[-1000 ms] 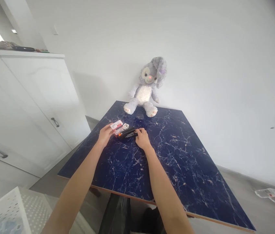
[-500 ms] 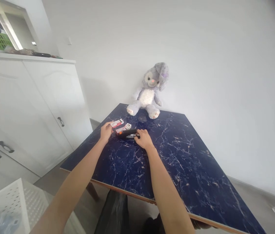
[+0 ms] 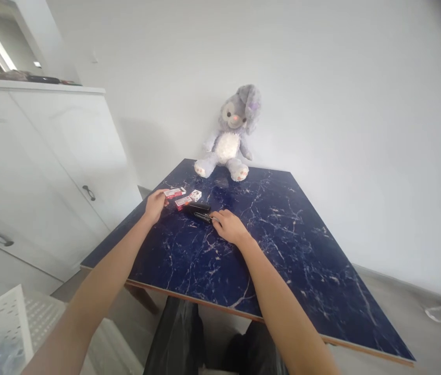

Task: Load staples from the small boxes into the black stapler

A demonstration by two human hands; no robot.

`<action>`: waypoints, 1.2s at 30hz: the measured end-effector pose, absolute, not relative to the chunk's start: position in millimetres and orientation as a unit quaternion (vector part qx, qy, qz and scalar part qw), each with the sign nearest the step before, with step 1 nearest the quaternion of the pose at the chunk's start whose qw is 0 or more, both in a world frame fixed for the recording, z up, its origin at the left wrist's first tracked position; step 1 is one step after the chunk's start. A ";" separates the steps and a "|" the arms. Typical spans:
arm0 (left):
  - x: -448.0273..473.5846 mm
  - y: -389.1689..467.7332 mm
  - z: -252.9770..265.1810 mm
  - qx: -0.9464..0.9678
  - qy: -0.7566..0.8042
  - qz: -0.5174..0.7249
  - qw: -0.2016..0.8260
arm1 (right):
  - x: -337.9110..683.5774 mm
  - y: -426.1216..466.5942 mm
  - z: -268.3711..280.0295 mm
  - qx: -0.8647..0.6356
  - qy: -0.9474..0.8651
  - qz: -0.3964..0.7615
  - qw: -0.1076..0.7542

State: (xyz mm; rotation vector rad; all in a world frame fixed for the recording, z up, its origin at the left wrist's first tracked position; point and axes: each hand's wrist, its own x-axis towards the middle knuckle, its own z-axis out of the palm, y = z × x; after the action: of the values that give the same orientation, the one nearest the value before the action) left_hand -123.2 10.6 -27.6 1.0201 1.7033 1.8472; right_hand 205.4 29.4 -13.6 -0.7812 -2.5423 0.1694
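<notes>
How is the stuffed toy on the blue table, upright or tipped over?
Upright: the stuffed toy sits on the table, its head above its body and its legs out in front.

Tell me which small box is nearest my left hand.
The leftmost red-white box, its left end at your left hand. The other red-white box and the mostly white box sit farther right.

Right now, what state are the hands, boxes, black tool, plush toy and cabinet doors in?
Left hand: gripping a red-and-white box.
That box: too small to tell if open.
Right hand: gripping the black tool.
Black tool: seems spread open.
Second red-and-white box: resting on the table.
White box: resting there too.
Plush toy: seated, head tilted.
Cabinet doors: shut.
</notes>
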 end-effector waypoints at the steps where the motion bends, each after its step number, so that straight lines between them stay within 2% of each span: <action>1: -122.2 10.6 -27.0 0.369 0.613 0.664 0.216 | 207.0 29.4 -13.6 -0.284 -0.926 0.072 0.238; 5: -117.8 9.1 -22.0 0.372 0.606 0.665 0.228 | 211.6 31.9 -14.7 -0.304 -0.899 0.149 0.278; 11: -113.3 1.2 -14.6 0.366 0.565 0.693 0.257 | 206.7 43.4 -18.8 -0.332 -0.778 0.334 0.416; 14: -104.1 -6.4 -0.2 0.356 0.525 0.718 0.287 | 202.0 48.5 -15.8 -0.345 -0.699 0.385 0.494; 17: -77.4 -9.5 22.8 0.380 0.478 0.728 0.312 | 205.6 50.8 -11.0 -0.361 -0.640 0.417 0.535; 21: -14.9 -2.0 36.5 0.479 0.485 0.586 0.438 | 232.3 52.8 -9.1 -0.408 -0.613 0.408 0.540; 25: 39.4 -0.6 10.0 0.476 0.481 0.606 0.418 | 265.5 57.7 -11.8 -0.383 -0.595 0.480 0.518; 28: 55.0 -6.8 -14.6 0.511 0.492 0.570 0.414 | 276.6 62.5 -9.6 -0.343 -0.580 0.513 0.532; 33: 53.3 -10.3 -20.3 0.581 0.518 0.506 0.371 | 270.9 52.6 4.0 -0.341 -0.640 0.455 0.517; 36: 50.4 -10.1 -13.0 0.566 0.527 0.523 0.359 | 268.0 37.8 13.3 -0.344 -0.744 0.331 0.468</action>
State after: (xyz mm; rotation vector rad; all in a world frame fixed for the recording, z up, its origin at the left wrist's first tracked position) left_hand 50.4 -10.1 -13.0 1.4593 1.3598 1.3494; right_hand 268.0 37.8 13.3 -0.8427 -1.8257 0.8110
